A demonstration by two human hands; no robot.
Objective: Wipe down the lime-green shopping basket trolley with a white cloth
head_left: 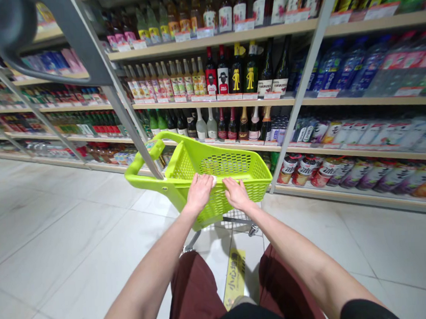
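A lime-green plastic shopping cart (231, 163) with a perforated basket stands side-on before me. My left hand (200, 192) lies closed over the near rim, with a small white cloth-like piece (213, 181) showing at its fingertips; most of that piece is hidden. A little to its right, my right hand (237, 193) grips the same rim with its fingers curled over the top. The cart's green push handle (134, 168) is off to the left. From beside that handle a grey pole (129, 122) rises to a dark grey plastic loop (93, 46).
Behind the cart run long store shelves (216, 102) packed with bottles. Large juice bottles (365, 172) fill the bottom shelf at right. Pale tiles (75, 239) cover the floor, with a yellow floor sticker (235, 278) between my legs. A cart wheel (253, 230) shows below the basket.
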